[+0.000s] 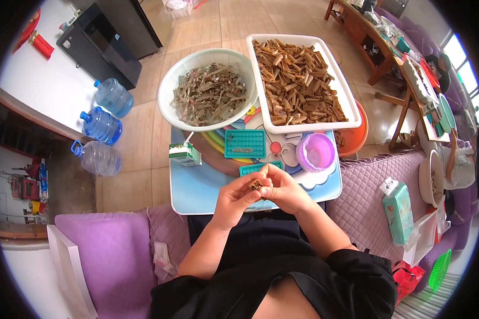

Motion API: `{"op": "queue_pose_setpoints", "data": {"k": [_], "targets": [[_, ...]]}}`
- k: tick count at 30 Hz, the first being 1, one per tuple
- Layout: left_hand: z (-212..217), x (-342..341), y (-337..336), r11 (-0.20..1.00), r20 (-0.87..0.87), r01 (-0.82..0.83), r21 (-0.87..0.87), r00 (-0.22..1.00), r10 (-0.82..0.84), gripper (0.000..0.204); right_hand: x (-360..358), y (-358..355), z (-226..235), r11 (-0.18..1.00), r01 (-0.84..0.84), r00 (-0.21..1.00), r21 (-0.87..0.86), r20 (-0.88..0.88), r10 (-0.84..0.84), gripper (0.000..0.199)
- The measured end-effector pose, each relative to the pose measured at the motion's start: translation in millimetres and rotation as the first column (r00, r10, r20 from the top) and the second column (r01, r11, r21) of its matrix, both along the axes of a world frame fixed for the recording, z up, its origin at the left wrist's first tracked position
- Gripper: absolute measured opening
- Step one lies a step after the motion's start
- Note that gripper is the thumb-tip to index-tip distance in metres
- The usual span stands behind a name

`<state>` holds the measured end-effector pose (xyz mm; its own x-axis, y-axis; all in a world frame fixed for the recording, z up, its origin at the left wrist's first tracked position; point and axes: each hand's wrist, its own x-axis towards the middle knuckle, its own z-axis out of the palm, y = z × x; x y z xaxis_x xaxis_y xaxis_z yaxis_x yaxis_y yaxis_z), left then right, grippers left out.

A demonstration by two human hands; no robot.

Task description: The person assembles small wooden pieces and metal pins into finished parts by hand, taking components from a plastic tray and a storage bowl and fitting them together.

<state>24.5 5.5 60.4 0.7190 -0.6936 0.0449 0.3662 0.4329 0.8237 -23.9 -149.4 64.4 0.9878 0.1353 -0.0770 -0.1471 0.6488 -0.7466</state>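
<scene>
Tiled floor, purple quilted sofa, small blue table pulled up to the seated person. Left hand and right hand meet just above the table's near edge, fingers of both pinched on one small brown part held between them. Just beyond the hands: two teal moulded trays, purple cup to the right, small green-white carton to the left. Farther back, round white basin of greyish metal bits and rectangular white bin heaped with brown parts. Water jugs on floor at left.
</scene>
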Motion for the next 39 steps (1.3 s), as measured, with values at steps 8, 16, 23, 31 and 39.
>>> {"op": "queue_pose_setpoints", "data": {"k": [8, 16, 23, 31, 39], "targets": [[-2.7, -5.4, -8.3, 0.978, 0.149, -0.18, 0.104, 0.975, 0.164, 0.033, -12.3, 14.7, 1.0, 0.87, 0.183, 0.983, -0.457, 0.085, -0.162, 0.051], [2.8, -9.2, -9.2, 0.961, -0.045, -0.242, 0.132, 0.967, 0.249, 0.025, -21.0, 9.0, -2.5, 0.649, 0.335, 0.942, -0.683, 0.253, -0.221, 0.056], [-9.4, -7.1, -13.3, 0.96, -0.284, -0.264, 0.092, 0.917, 0.279, 0.013, -23.4, 10.7, -2.1, 0.767, 0.288, 0.957, -0.573, 0.141, -0.254, 0.054], [-11.8, -5.7, -12.3, 0.967, -0.408, -0.255, -0.016, 0.885, 0.227, 0.013, -18.7, 9.9, -11.6, 0.774, 0.237, 0.971, -0.587, 0.126, -0.201, 0.053], [-36.8, -7.7, -12.0, 0.964, -0.362, -0.247, 0.098, 0.893, 0.266, 0.021, -20.1, 14.1, -17.9, 0.885, 0.133, 0.99, -0.446, 0.019, -0.139, 0.052]]}}
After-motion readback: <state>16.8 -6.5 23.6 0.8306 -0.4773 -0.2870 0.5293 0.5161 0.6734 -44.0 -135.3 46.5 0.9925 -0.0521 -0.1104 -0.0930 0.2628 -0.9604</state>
